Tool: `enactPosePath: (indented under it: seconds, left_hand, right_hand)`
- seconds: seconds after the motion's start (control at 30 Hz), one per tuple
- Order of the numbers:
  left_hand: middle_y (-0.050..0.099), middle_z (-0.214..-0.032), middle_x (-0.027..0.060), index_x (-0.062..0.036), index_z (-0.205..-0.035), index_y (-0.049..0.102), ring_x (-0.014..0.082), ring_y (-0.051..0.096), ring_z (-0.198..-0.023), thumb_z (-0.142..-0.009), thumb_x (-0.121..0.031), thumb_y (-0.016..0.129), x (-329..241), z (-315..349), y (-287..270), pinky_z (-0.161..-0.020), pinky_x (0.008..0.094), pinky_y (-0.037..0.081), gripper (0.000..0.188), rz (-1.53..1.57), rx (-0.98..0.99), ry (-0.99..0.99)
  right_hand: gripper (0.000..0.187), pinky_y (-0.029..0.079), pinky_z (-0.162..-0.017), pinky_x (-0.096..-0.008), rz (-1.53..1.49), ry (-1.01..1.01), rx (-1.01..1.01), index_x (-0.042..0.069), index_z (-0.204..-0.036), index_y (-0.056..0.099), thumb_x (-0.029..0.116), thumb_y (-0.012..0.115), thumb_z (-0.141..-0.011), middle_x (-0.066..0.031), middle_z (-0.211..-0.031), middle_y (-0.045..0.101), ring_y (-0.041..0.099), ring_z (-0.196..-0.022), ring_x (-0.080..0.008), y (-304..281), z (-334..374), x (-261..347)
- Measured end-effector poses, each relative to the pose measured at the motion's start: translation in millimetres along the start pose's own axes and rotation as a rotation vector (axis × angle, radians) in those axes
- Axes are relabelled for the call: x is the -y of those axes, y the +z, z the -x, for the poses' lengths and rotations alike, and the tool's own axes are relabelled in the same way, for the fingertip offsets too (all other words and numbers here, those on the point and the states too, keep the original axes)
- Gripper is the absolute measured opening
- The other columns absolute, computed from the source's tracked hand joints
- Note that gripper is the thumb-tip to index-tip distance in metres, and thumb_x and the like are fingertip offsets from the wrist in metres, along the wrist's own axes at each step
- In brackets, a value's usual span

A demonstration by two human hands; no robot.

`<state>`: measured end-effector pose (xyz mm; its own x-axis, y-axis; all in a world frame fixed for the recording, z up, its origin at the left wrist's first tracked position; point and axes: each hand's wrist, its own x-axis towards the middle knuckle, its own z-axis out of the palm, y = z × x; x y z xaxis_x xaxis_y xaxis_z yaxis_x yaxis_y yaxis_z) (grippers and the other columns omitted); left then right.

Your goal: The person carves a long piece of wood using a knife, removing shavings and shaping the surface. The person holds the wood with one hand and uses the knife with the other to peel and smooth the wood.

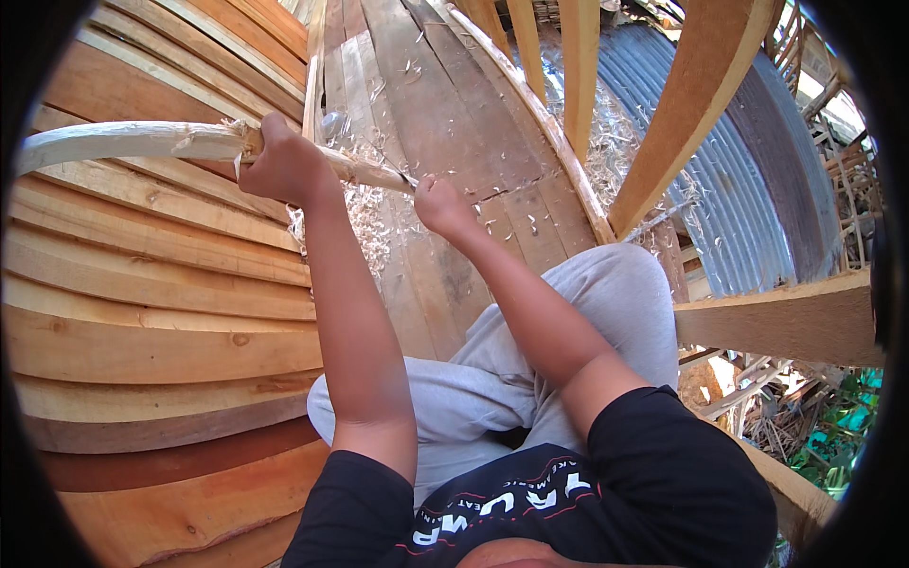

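A long pale wooden pole (142, 142), partly peeled, runs from the far left toward the middle. My left hand (287, 166) is wrapped round it, with curled shavings clinging beside the fist. Beyond that hand, the pole's thinner end reaches close to my right hand (441, 205). My right hand is closed on what looks like a knife; only its thin dark blade (406, 177) shows, lying against the pole's end. The handle is hidden inside the fist.
Wood shavings (369, 227) lie scattered over the plank floor (426, 95). Stacked boards (161, 312) line the left side. Upright timbers (696, 104) and a corrugated metal sheet (710, 180) stand at the right. Another peeled pole (559, 142) lies along the floor's right edge.
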<state>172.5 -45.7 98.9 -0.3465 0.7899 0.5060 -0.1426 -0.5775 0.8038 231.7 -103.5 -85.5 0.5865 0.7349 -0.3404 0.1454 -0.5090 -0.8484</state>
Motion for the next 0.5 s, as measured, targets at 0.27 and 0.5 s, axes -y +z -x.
enactPosePath:
  seconds: [0.27, 0.5]
  left_hand:
    - [0.052, -0.066, 0.0074, 0.0077, -0.068, 0.049, 0.0165, 0.043, -0.056, -0.072, -0.002, 0.055, 9, -12, -2, -0.05, 0.0342, 0.035, 0.013, 0.057, -0.06, -0.011]
    - [0.053, -0.065, 0.0078, 0.007, -0.071, 0.05, 0.0156, 0.044, -0.055, -0.072, -0.002, 0.056, 5, 1, -5, -0.047, 0.0321, 0.035, 0.011, 0.094, -0.055, -0.033]
  right_hand:
    - [0.056, 0.043, -0.097, -0.0486, 0.009, -0.044, -0.031, -0.008, -0.105, 0.064, 0.033, 0.027, -0.096, -0.031, -0.114, 0.06, 0.057, -0.11, -0.0446, 14, -21, -45]
    - [0.039, 0.046, -0.095, -0.0468, 0.237, -0.03, 0.025, 0.0, -0.114, 0.064, 0.023, 0.041, -0.093, -0.0218, -0.119, 0.062, 0.06, -0.109, -0.0379, 18, -65, -104]
